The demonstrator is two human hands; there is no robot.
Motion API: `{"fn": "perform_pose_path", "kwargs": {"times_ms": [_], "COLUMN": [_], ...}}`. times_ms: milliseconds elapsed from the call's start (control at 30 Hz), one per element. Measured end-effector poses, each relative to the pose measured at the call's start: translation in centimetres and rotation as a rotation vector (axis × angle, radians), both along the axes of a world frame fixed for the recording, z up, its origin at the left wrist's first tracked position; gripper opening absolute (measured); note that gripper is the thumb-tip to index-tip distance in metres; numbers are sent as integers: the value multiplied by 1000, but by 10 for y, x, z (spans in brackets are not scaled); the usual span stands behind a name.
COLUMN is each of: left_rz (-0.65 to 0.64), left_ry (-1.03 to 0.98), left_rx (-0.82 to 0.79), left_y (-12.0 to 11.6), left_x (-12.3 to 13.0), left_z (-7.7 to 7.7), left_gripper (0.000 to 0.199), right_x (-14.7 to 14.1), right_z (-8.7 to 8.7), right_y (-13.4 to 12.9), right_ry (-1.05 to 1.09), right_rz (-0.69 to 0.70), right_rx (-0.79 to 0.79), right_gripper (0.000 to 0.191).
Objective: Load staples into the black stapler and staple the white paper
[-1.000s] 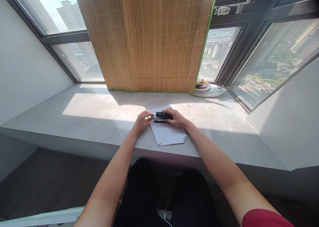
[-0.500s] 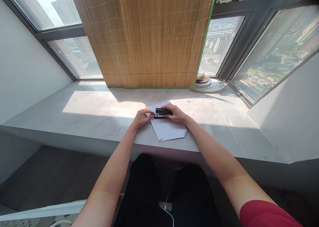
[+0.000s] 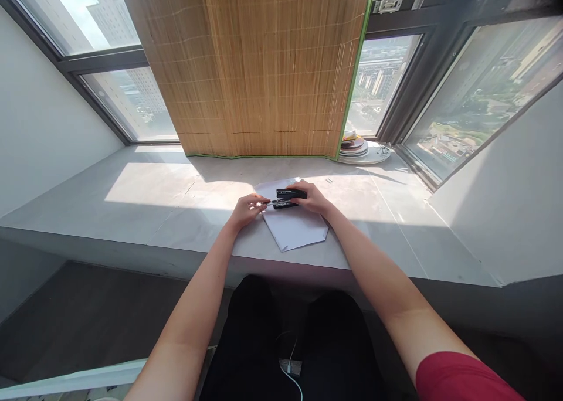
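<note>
A black stapler lies on its side-to-side axis over white paper sheets, its upper arm raised from the base. My right hand grips its right end, thumb below and fingers over the top. At the left end, my left hand pinches a thin, shiny metal piece against the stapler's front. Whether that piece is joined to the stapler or loose, I cannot tell. Beneath both hands, the sheets rest slightly askew on the pale ledge.
A bamboo blind hangs behind the ledge. Stacked plates stand at the back right by the window frame. My legs are under the ledge's front edge, with a white cable between them.
My left hand has shifted slightly left from the stapler, with the thin metal piece in its fingers. The stapler has tilted a little in my right hand. The view has moved slightly.
</note>
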State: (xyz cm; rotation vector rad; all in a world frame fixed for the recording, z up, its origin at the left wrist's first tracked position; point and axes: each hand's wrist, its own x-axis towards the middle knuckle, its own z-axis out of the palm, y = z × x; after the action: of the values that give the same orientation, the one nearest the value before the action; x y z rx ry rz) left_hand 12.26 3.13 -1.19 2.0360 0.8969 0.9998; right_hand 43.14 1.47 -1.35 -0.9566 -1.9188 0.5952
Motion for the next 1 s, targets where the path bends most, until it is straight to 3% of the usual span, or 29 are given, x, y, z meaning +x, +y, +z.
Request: {"fn": "perform_pose_path", "kwargs": {"times_ms": [167,300,533,633,767,867,1000], "left_rz": [-83,-105,-92,-8,207,285,296], "left_ry": [-77,8,99,70,35,199,393], "left_rx": [-83,47,132,168,164,175,228], "left_y": [-7,-6,-6,-4,10,33,69], "left_x": [-1,-4,-2,-3,2,28,80], "left_z": [2,2,6,6,5,8,10], "left_gripper": [36,47,38,40,25,19,18], "right_x": [0,-26,-39,-27,0,18,32], "right_z": [9,17,18,12,4,0,-6], "right_y": [-5,-18,-27,-16,-1,5,7], "right_ry": [7,-110,-120,16,248,273,242], "right_rz": [171,305,247,79,-491,-860,-1011], "right_rx": [11,76,105,104,145,186,155], "right_gripper": [36,35,30,32,35,36,36]}}
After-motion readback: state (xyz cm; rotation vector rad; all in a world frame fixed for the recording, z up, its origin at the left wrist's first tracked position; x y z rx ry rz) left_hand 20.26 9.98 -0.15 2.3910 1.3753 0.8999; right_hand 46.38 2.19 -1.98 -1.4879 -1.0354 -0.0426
